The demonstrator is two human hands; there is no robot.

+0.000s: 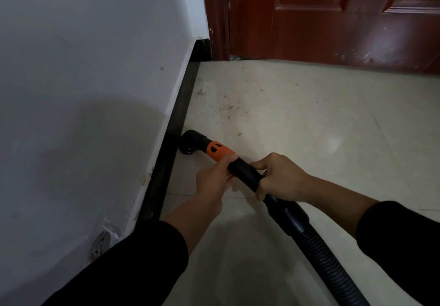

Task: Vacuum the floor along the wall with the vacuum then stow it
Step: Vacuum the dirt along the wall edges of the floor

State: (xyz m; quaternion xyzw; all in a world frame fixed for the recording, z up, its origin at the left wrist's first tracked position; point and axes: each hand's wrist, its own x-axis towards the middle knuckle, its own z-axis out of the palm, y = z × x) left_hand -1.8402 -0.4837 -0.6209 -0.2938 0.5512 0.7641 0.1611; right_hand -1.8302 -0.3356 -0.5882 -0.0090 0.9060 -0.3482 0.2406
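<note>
1. The vacuum nozzle (189, 143) is sitting beside the baseboard (166, 163), at ten o'clock from the hands.
2. The left hand (214, 179) and right hand (281, 179) are gripping its tube (241, 169), fingers curled round.
3. Vacuuming seems under way; crumbs (226, 108) at twelve o'clock are calling for a forward push.

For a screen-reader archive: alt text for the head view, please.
Left hand and right hand hold a black vacuum wand, nozzle at the dark baseboard under a white wall. Crumbs dot the pale floor ahead, before a brown door.

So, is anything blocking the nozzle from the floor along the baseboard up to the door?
Nothing visible does: between the nozzle and the door, the floor by the baseboard holds only scattered crumbs.
</note>
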